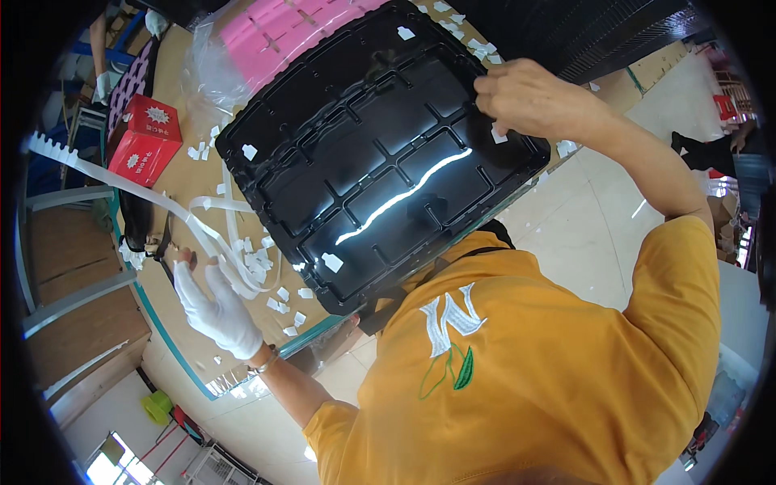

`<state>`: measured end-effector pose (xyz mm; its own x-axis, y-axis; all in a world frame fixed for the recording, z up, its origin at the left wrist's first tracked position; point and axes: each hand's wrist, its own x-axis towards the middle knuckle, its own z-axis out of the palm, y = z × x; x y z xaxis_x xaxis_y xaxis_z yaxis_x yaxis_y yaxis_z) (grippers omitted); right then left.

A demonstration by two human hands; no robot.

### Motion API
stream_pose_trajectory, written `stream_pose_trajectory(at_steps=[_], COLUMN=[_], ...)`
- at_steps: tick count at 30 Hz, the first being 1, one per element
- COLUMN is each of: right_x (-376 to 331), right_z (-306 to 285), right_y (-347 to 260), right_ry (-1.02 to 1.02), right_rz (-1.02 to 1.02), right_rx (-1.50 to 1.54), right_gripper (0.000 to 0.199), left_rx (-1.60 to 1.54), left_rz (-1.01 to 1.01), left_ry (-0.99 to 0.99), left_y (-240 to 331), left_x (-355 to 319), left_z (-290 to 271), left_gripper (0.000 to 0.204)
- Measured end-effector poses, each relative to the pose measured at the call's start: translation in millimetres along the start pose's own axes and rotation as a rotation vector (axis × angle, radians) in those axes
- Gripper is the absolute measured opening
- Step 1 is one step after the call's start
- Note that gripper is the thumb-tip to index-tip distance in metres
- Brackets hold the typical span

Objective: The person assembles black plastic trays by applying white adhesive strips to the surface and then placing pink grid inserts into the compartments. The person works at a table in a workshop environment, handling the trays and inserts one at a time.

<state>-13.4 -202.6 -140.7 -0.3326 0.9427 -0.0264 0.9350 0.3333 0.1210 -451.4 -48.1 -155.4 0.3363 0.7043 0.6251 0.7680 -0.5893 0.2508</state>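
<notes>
A large glossy black plastic tray (380, 162) with moulded ribs lies tilted across the table in front of me. Small white stickers (332, 262) sit near its corners. My right hand (529, 99), bare, is at the tray's right edge with its fingers curled; the thumb touches a white sticker (499, 135) there. My left hand (217, 311) wears a white glove with bare fingertips showing. It is raised left of the tray, thumb and fingers apart. Beside its thumb runs a long, curling white strip (153, 194) with a notched end; I see no grip on it.
Loose white pieces (259, 263) are scattered over the brown table (182, 234). A red box (145, 141) stands at the left. Pink trays (283, 36) and clear plastic film lie behind the black tray. Dark stacked trays (582, 36) are at the far right. Another person's gloved hand (103, 87) shows far left.
</notes>
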Motion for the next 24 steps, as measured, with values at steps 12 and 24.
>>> stream_pose_trajectory(at_steps=[12,24], right_x=[-53.8,-59.1], right_z=[12.8,63.3], right_y=[-42.5,-39.6], right_ry=[0.090,0.257], right_rz=[0.170,0.811], right_rx=[0.026,0.515], right_gripper=[0.036,0.047], left_rx=[0.012,-0.550], left_rz=[0.105,-0.482], left_ry=[-0.431,-0.266], left_y=[87.0,102.9], left_x=[-91.5,-116.0], left_z=[-4.6,22.2], left_gripper=[0.063,0.118])
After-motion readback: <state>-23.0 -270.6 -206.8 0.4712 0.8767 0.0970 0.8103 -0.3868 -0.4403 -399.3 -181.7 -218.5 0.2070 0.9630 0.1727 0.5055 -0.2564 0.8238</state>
